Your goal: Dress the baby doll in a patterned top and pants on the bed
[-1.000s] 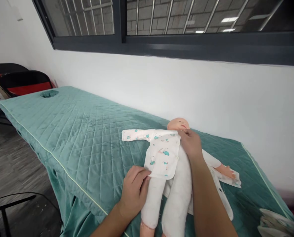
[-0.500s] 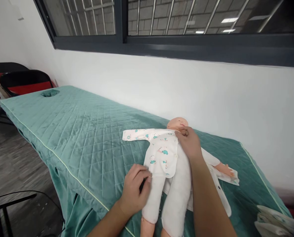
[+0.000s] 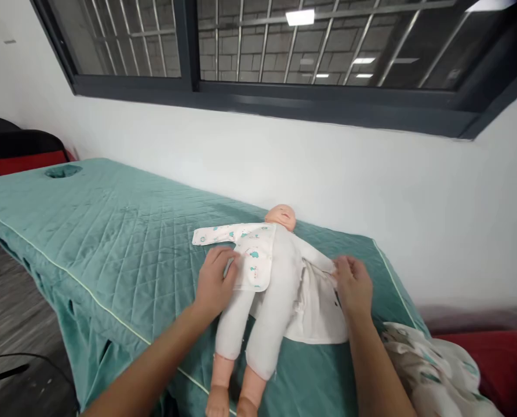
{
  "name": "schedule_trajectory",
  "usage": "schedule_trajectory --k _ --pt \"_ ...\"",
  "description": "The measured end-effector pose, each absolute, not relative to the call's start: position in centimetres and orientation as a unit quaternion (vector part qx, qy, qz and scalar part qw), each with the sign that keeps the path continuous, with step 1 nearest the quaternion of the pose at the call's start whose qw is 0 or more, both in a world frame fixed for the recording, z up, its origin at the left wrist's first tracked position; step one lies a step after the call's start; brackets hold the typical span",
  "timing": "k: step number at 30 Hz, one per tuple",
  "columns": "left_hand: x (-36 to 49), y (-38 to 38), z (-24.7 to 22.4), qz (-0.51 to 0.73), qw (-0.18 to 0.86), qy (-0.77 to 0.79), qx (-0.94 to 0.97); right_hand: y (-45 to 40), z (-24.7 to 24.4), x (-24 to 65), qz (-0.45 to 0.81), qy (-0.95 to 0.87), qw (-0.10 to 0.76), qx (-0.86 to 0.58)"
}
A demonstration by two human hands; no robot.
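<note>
A baby doll (image 3: 278, 278) with a white cloth body lies on its back on a green quilted bed. A white baby shirt (image 3: 258, 258) with small teal prints covers one side of its chest, one sleeve (image 3: 215, 234) stretched out flat to the left. The shirt's other half (image 3: 317, 315) lies spread beneath and beside the doll. My left hand (image 3: 217, 281) rests against the shirt's left edge, fingers loosely bent and thumb apart. My right hand (image 3: 353, 286) is closed around the end of the doll's arm (image 3: 315, 252); the doll's hand is hidden there.
The green bed cover (image 3: 123, 243) runs to the far left, with a face hole (image 3: 62, 171) there. Printed cloths (image 3: 436, 365) lie at the lower right beside something red. A white wall and barred window stand behind; chairs (image 3: 24, 150) are at the far left.
My right hand has moved from the doll's neck down to the end of its arm on the right. My left hand has shifted up along the shirt. The view has turned right.
</note>
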State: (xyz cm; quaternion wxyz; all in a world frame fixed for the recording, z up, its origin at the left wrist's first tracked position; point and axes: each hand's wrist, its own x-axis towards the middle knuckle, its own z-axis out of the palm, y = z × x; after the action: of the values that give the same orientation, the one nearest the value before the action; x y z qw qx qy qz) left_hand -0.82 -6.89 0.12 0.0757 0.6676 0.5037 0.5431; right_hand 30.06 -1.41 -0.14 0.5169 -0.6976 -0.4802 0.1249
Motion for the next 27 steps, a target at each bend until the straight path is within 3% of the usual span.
schedule_trajectory --k 4,10,12,16,27 --pt "4.1 -2.5 4.5 0.472 0.013 0.478 0.741 -2.4 -0.7 31.5 0.155 -0.458 0.472 -0.737" --pt "15.3 1.8 6.5 0.072 0.002 0.350 0.934 -2.4 -1.1 31.3 0.155 -0.487 0.441 -0.738" --pt "18.3 2.7 5.8 0.014 0.014 0.347 0.938 -2.6 -0.8 31.1 0.154 -0.519 0.399 -0.740" --pt "21.6 4.3 4.5 -0.021 0.023 0.353 0.935 -2.9 -0.4 30.9 0.121 -0.577 0.311 -0.745" --pt "19.3 7.9 5.5 -0.021 0.016 0.382 0.924 -2.2 -1.8 30.1 0.139 -0.556 0.253 -0.780"
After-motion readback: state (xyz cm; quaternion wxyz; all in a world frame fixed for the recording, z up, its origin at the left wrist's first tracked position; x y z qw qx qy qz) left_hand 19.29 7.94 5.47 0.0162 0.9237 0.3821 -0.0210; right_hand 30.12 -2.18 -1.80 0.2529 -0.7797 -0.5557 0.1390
